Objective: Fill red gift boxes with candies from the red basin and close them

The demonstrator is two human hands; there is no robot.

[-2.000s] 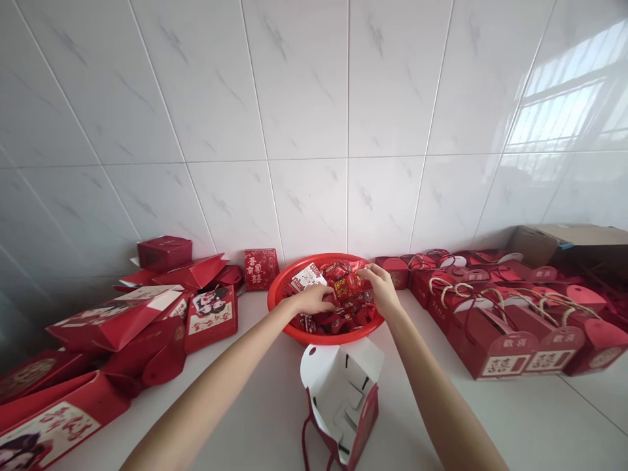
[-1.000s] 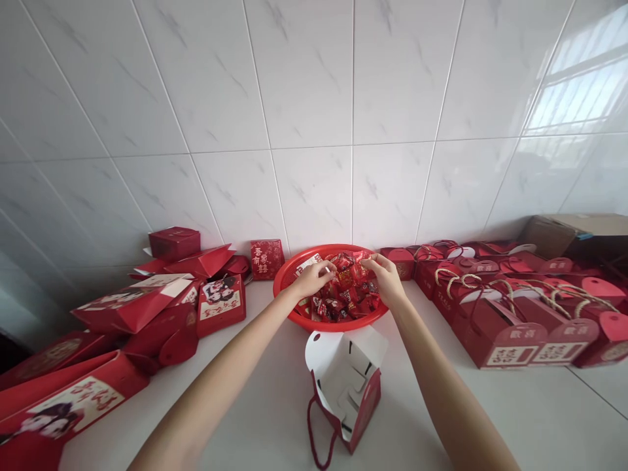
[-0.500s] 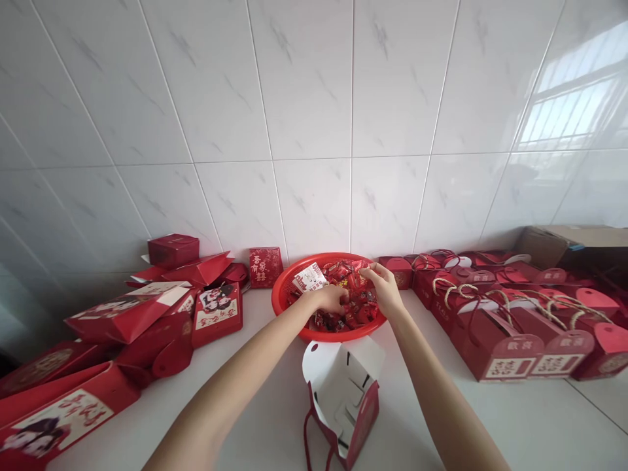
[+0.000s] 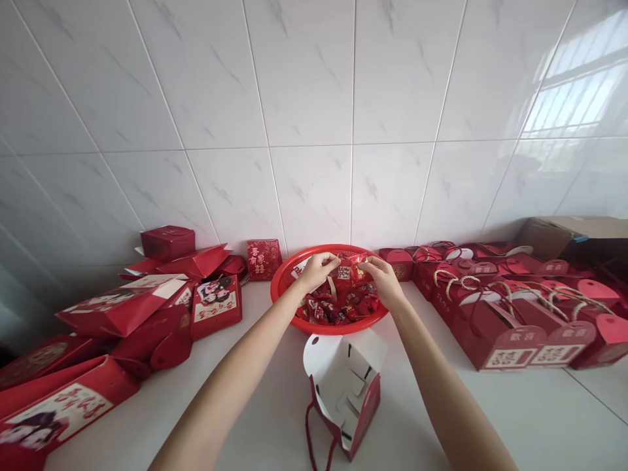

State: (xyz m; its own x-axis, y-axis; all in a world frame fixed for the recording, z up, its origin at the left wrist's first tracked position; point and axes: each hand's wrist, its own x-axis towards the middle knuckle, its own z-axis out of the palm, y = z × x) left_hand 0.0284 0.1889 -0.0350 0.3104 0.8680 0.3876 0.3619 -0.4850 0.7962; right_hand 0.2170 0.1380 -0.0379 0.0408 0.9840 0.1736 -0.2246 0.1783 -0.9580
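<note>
A red plastic basket (image 4: 338, 329) near the wall holds many small red wrapped packets (image 4: 318, 307). Over its right half, my right hand (image 4: 385, 280) pinches a shiny red packet (image 4: 360, 269). My left hand (image 4: 318, 269) is closed over the left half, thumb and fingertips together; whatever it grips is too small to make out. Between the hands lies a packet with a white label (image 4: 343, 273). Just in front of the basket stands an open red box (image 4: 366, 412), its white inside facing up and its dark red cord hanging at the left.
Red boxes (image 4: 118, 304) are piled on the left. A flat red box (image 4: 263, 260) leans at the wall. Rows of closed red boxes with rope handles (image 4: 510, 343) fill the right, with a cardboard box (image 4: 549, 234) behind them.
My left hand has risen out of the packets and closed. My right hand has a red packet raised between its fingers. The view has tilted slightly.
</note>
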